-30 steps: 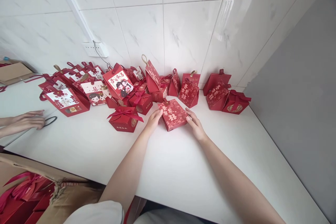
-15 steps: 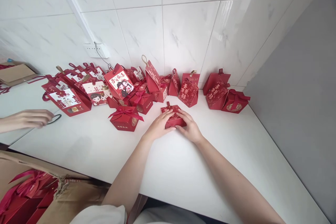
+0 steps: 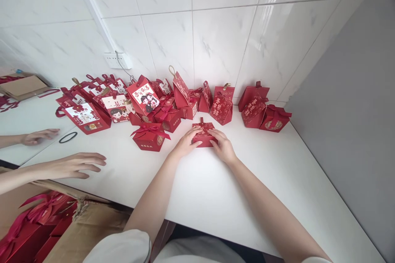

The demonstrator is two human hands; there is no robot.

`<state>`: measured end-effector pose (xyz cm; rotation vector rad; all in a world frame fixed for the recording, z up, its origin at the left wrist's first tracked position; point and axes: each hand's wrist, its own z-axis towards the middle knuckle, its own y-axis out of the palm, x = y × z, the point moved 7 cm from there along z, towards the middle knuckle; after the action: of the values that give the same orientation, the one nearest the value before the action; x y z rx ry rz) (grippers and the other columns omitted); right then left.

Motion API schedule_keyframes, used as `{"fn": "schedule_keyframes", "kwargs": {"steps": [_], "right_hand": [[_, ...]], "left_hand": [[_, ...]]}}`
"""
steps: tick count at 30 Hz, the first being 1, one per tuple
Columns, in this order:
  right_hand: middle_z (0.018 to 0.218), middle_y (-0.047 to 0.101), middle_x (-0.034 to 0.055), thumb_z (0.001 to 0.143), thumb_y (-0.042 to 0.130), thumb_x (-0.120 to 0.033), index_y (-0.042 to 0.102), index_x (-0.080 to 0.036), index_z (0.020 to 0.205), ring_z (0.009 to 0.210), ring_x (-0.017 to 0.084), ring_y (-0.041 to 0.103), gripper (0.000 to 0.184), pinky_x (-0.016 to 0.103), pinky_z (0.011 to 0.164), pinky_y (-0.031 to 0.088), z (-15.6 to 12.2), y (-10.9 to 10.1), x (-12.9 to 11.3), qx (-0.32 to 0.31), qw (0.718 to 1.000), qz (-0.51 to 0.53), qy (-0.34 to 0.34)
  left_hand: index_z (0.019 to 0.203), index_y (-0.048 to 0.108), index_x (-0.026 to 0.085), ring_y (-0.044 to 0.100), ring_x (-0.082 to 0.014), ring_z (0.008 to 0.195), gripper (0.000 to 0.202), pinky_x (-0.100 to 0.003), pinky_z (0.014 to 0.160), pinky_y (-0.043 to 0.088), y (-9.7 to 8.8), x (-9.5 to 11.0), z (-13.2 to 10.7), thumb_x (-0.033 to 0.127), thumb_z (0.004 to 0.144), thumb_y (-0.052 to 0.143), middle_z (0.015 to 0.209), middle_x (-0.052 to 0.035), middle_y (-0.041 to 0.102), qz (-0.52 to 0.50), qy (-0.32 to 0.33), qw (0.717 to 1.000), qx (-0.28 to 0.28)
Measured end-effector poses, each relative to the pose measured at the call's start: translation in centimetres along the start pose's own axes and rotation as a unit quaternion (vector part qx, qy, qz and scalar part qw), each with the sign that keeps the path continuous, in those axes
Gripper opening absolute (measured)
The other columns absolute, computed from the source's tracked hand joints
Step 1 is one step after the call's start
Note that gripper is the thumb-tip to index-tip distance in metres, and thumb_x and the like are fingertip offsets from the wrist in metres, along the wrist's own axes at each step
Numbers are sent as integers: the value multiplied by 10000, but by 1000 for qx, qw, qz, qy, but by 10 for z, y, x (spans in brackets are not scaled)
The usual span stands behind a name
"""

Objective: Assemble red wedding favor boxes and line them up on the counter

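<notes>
A small red paper gift box (image 3: 203, 130) with gold print sits on the white table (image 3: 216, 189) in front of me. My left hand (image 3: 185, 144) grips its left side with the fingers curled over the top. My right hand (image 3: 222, 144) presses on its right side, fingers bent onto the box. Just left of it stands a red box with a ribbon bow (image 3: 148, 136).
Many red gift bags and boxes (image 3: 142, 98) line the tiled wall, with a few more (image 3: 262, 111) to the right. Another person's two hands (image 3: 72, 165) reach in from the left near a black hair tie (image 3: 68, 137). A cardboard carton (image 3: 46, 230) of red boxes stands below.
The box lay flat with my hands at its sides; now both hands press it into a folded shape. A second hand of the other person has come in at the left.
</notes>
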<state>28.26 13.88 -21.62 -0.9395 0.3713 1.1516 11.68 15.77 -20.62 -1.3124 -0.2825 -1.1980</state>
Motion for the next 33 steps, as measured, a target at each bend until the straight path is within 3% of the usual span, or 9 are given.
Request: {"fn": "schedule_keyframes", "kwargs": {"steps": [5, 9, 13, 16, 19, 23, 27, 29, 33], "right_hand": [[1521, 345, 83, 913, 489, -343, 391, -250, 1427, 1380, 248, 366, 532, 480, 1116, 346, -7, -4, 15, 35, 995, 28, 90], [1327, 583, 82, 905, 503, -495, 321, -300, 1455, 1202, 263, 569, 611, 496, 1051, 405, -14, 0, 24, 2, 980, 82, 181], [1412, 498, 109, 901, 528, -459, 281, -248, 1467, 1290, 265, 488, 652, 479, 1085, 372, -11, -10, -4, 43, 993, 49, 94], [1431, 477, 89, 937, 468, -335, 336, -246, 1435, 1352, 252, 410, 523, 508, 1147, 263, -11, -17, -32, 82, 996, -30, -4], [1351, 561, 39, 956, 355, -210, 437, -295, 1361, 1323, 223, 447, 422, 524, 1166, 210, -13, -10, -47, 46, 992, -93, -67], [1331, 564, 47, 932, 371, -171, 459, -294, 1320, 1297, 231, 460, 416, 550, 1148, 215, -16, -5, -48, 40, 989, -119, -84], [1320, 530, 109, 912, 436, -224, 453, -243, 1306, 1275, 271, 445, 394, 554, 1088, 298, -16, -17, -36, 117, 986, -110, -44], [1306, 524, 118, 912, 439, -239, 461, -233, 1290, 1255, 276, 448, 379, 542, 1062, 329, -15, -20, -29, 127, 987, -98, -24], [1280, 524, 117, 906, 450, -247, 459, -213, 1274, 1225, 264, 455, 369, 516, 1044, 356, -15, -21, -17, 136, 987, -81, 9]], "left_hand": [[1265, 593, 290, 232, -269, 1445, 529, -412, 1116, 345, -9, -17, 0, 171, 750, 591, 1570, -16, 228, -87, -90, 991, 38], [1172, 661, 223, 457, -284, 1302, 462, -412, 1025, 434, -21, -29, -5, 199, 729, 532, 1403, -81, 501, -204, -172, 960, 86], [1079, 655, 165, 636, -246, 990, 375, -396, 850, 526, -16, -31, -9, 358, 772, 559, 1149, -118, 654, -323, -226, 916, 82], [1099, 602, 182, 642, -218, 937, 413, -356, 790, 538, -3, -26, -6, 281, 700, 647, 1100, -101, 646, -354, -221, 907, 58], [1119, 572, 178, 636, -235, 935, 441, -409, 820, 527, -6, -17, -6, 184, 682, 637, 1059, -112, 634, -243, -221, 941, 78], [1099, 607, 213, 523, -302, 1163, 342, -480, 1034, 389, -53, 22, -27, 170, 760, 609, 1217, -125, 549, 13, -153, 968, 200], [1222, 561, 259, 279, -351, 1379, 413, -513, 1159, 176, -117, 58, -69, 288, 815, 623, 1426, -108, 401, 283, -115, 890, 339], [1278, 527, 237, 254, -392, 1384, 549, -563, 1142, 162, -139, 49, -82, 388, 771, 675, 1463, -138, 362, 347, -170, 866, 319], [1317, 505, 229, 362, -385, 1323, 576, -593, 1112, 198, -166, 11, -93, 447, 795, 613, 1443, -154, 415, 418, -301, 837, 188]]}}
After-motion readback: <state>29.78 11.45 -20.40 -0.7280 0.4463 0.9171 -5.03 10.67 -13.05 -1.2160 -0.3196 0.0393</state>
